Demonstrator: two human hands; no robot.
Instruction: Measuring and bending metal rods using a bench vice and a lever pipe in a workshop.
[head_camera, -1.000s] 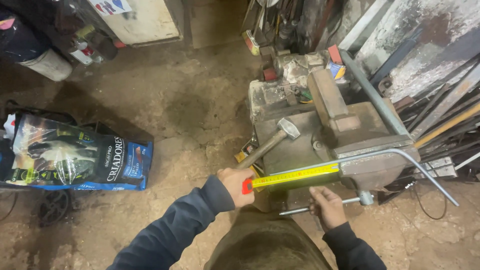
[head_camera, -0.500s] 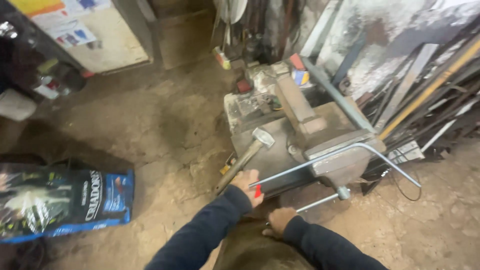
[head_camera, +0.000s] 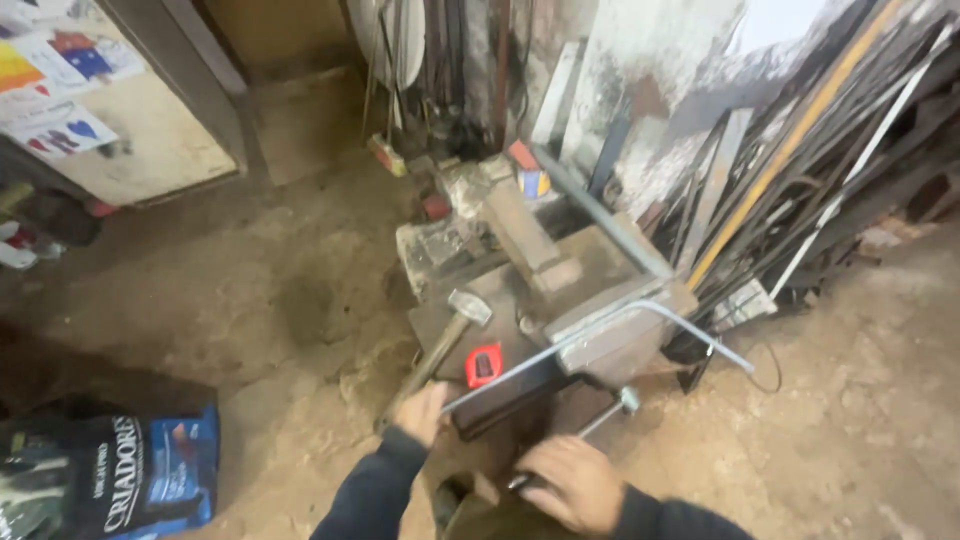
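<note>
My left hand (head_camera: 420, 410) is wrapped around the lower end of a hammer's wooden handle (head_camera: 440, 355). The hammer's steel head (head_camera: 470, 305) rests on a heavy bench vise (head_camera: 590, 300). A red tape measure (head_camera: 483, 365) lies on the vise just right of the handle, with its blade drawn in. A thin bent metal rod (head_camera: 640, 312) is clamped in the vise jaws, and its free end reaches almost to my left hand. My right hand (head_camera: 570, 485), low in the view, grips the vise's handle bar (head_camera: 610, 412) below its ball end.
Long metal bars and strips (head_camera: 800, 160) lean against the wall on the right. A blue and black sack (head_camera: 120, 475) lies on the dirt floor at lower left. A door covered with papers (head_camera: 90, 110) stands at upper left. Small scrap and boxes (head_camera: 470, 190) crowd behind the vise.
The yellow tape blade that both hands stretched along the rod is retracted, and the red case now lies on the vise. My left hand has moved to the hammer handle, my right to the vise bar.
</note>
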